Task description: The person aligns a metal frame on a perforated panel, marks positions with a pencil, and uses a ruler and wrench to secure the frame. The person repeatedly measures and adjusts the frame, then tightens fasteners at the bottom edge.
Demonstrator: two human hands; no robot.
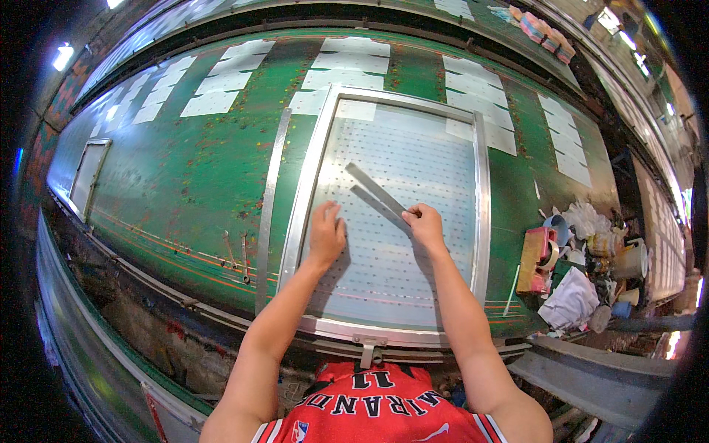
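Note:
A silver-edged screen-printing frame lies in front of me, its pale mesh covered with rows of small dark marks. Over the mesh, my right hand pinches one end of a flat, dark grey strip that looks like tape. The strip's other end points up and left, and its shadow falls on the mesh below. My left hand hovers above the left part of the mesh, fingers slightly curled and apart, holding nothing.
The frame rests on a long green table with rows of white sheets. Left of it are a metal bar, wrenches and a smaller frame. At right stand a red tape dispenser, a white cloth and tubs.

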